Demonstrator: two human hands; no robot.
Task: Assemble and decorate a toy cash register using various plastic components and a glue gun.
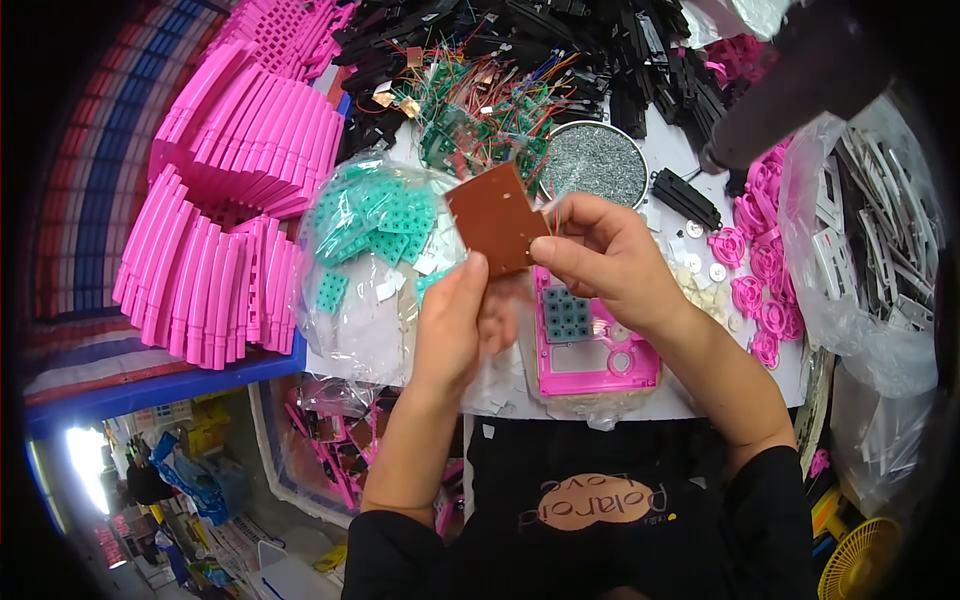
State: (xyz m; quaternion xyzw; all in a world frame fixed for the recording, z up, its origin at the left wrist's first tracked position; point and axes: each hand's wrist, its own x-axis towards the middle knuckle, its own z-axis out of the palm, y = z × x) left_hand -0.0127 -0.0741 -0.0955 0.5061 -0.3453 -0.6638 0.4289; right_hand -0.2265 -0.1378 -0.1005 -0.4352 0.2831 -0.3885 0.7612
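While half-closed, right hand pinches board.

The left hand and right hand hold a brown board near a pink casing.

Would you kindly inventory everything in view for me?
Table: one, white, centre
Board: one, brown, centre
Casing: one, pink, lower centre
Keypad: one, grey-teal, on casing
Bagged keypads: many, teal, centre left
Stacked strips: many, pink, left
Wired circuit boards: many, green, upper centre
Filled dish: one, grey, upper centre
Long parts: many, black, top
Ring-shaped parts: many, pink, right
Bagged strips: many, grey, far right
Fan: one, yellow, lower right
Sleeves: two, black, bottom
Left hand: one, bare, at board's lower edge
Right hand: one, bare, holding board
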